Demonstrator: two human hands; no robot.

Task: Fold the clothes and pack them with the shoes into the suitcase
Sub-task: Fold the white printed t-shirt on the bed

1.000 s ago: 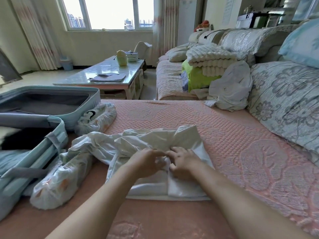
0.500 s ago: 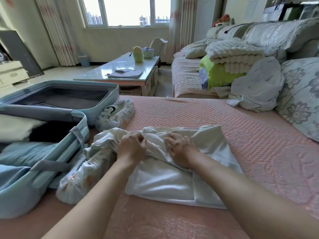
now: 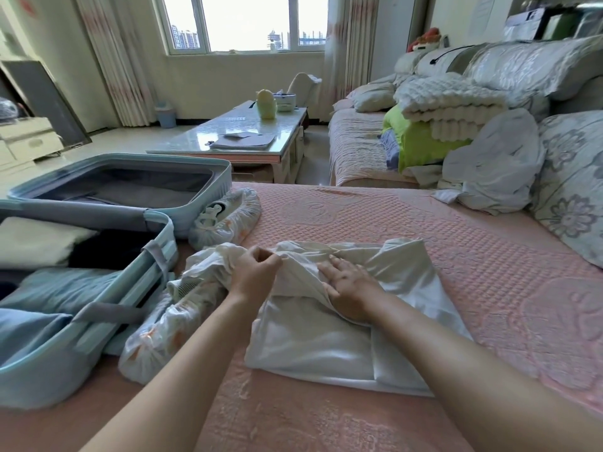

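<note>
Head view: white garment half folded, top bunched.

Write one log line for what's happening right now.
folding garment | left hand pinches it | right hand presses flat | suitcase open

The suitcase runs off the left edge; the garment half-hides one bagged shoe.

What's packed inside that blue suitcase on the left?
The near half of the suitcase holds folded clothes: a cream piece, a black one and light blue ones. The far half shows grey lining. Whatever lies beneath the top layer is covered.
</note>
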